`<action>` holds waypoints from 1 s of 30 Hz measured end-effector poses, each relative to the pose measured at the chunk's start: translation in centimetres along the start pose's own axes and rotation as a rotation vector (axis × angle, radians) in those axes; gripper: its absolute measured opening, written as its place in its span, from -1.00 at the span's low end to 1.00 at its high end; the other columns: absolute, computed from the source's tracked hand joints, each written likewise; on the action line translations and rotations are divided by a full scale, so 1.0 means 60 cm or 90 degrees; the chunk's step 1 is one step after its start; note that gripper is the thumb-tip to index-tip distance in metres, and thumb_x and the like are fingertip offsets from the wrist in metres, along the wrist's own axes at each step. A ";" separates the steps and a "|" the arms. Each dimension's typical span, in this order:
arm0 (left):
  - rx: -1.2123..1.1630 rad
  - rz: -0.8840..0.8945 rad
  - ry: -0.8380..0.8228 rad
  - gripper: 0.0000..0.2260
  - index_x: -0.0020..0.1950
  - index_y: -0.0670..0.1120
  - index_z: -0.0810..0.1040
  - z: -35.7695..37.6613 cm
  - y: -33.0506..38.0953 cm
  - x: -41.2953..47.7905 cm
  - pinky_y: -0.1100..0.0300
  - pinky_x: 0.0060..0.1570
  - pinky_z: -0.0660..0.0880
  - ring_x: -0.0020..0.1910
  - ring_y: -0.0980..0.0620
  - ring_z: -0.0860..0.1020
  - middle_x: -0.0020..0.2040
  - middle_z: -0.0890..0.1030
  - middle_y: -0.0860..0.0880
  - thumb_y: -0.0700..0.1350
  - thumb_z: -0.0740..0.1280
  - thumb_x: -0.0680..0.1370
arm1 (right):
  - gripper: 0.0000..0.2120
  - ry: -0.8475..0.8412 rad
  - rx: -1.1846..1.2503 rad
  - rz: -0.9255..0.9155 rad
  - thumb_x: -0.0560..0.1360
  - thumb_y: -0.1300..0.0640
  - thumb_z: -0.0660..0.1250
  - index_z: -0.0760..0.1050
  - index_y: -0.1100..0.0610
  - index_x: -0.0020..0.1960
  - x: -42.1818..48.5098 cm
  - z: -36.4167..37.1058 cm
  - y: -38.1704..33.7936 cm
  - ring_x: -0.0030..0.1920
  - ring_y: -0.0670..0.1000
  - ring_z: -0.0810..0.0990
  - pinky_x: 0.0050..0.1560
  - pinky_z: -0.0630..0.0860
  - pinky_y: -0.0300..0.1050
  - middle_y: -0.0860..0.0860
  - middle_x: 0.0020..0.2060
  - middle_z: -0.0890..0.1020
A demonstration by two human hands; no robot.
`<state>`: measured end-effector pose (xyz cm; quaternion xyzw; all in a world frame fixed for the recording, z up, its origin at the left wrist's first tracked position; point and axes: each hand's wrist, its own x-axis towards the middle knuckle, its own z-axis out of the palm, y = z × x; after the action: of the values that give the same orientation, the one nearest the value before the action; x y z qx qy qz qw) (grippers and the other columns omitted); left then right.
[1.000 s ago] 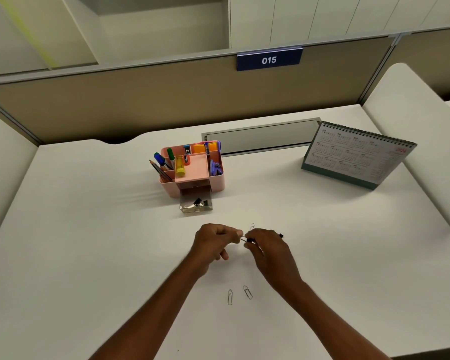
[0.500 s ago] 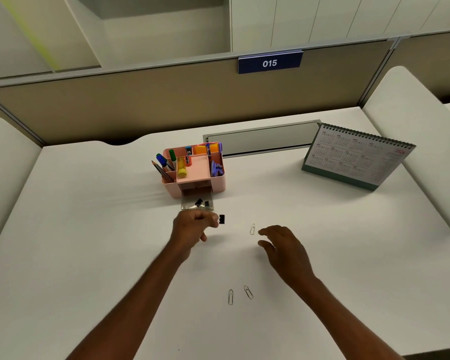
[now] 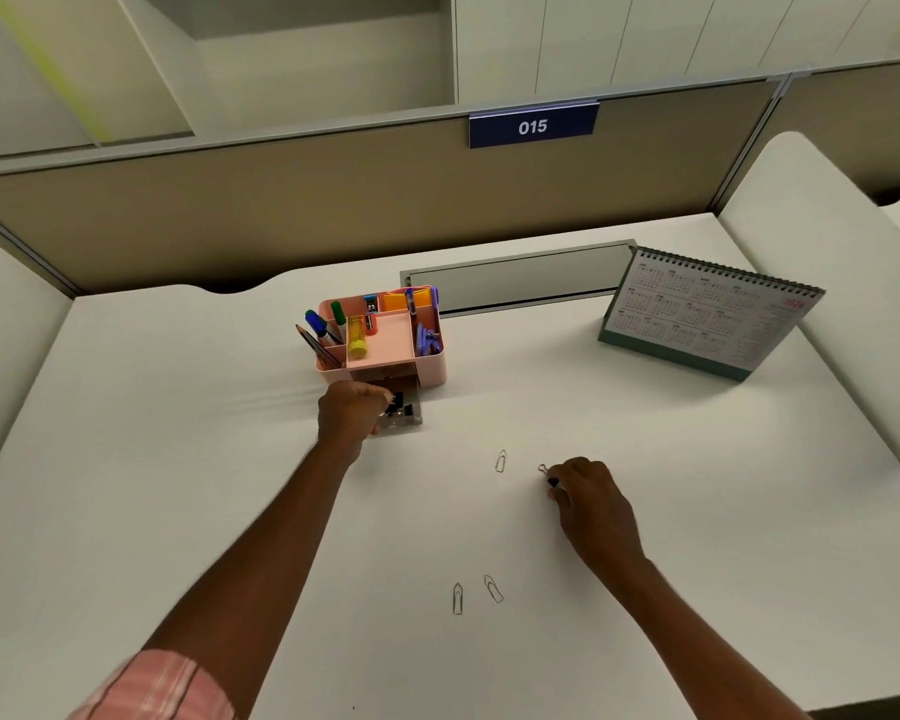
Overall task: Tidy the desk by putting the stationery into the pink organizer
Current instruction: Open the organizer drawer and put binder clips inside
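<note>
Clips are what remains loose on the white desk (image 3: 178,459). The pink organizer (image 3: 432,368) stands upper centre of the frame, pens and markers upright in its back cells, and its clear drawer (image 3: 412,417) is pulled out toward the bottom of the frame with black clips inside.

The left hand (image 3: 352,413) sits at the drawer's left edge with its fingers curled over the opening; they hide whether anything is pinched there, so I cannot tell if it holds a clip. The right hand (image 3: 593,498), right of centre, pinches a small black binder clip (image 3: 552,480) at its fingertips, the wire handle poking up and left.

From that hand the drawer lies up and to the left, well apart, with the left hand already beside it. A likely next move is a carry along that diagonal, or a pass across.

A lone paper clip (image 3: 500,461) lies just left of the right hand's fingertips, long axis running nearly straight up the frame; the right hand is plainly the nearer one. A pair of paper clips (image 3: 457,598) rests lower centre between the two forearms, one upright, the other tilted up-left.
</note>
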<state>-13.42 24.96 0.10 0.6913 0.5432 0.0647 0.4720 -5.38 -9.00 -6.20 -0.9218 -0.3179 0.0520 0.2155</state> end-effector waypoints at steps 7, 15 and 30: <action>0.079 0.030 0.028 -0.85 0.01 -0.11 0.74 0.014 -0.013 0.004 0.04 -0.09 0.66 -0.38 -0.03 0.61 -0.21 0.69 -0.05 -0.05 0.51 0.55 | -0.90 0.002 -0.017 0.006 0.57 0.21 0.36 0.60 0.07 0.05 0.006 -0.001 -0.002 0.02 0.07 0.53 -0.32 0.52 -0.03 -0.05 -0.07 0.59; 0.047 0.100 0.019 -0.90 -0.03 0.05 0.72 0.043 -0.013 -0.088 0.13 -0.28 0.64 -0.38 0.02 0.67 -0.09 0.72 0.13 -0.03 0.41 0.58 | -0.85 0.020 -0.027 0.038 0.47 0.13 0.47 0.56 0.10 0.02 0.014 0.017 -0.025 -0.07 0.10 0.52 -0.34 0.49 -0.06 -0.01 -0.12 0.56; -0.095 0.110 -0.219 -0.90 -0.04 -0.03 0.76 0.102 -0.052 -0.215 0.26 -0.35 0.53 -0.40 0.12 0.58 -0.20 0.76 0.03 -0.04 0.49 0.57 | -0.67 -0.006 0.167 -0.096 0.58 0.09 0.41 0.46 0.01 0.31 -0.010 0.009 -0.100 0.13 -0.06 0.53 -0.02 0.59 -0.13 -0.11 0.09 0.58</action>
<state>-17.08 10.80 -0.04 0.6994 0.3868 0.0262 0.6005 -9.36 -4.98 -4.12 -0.8589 -0.3779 0.0809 0.3360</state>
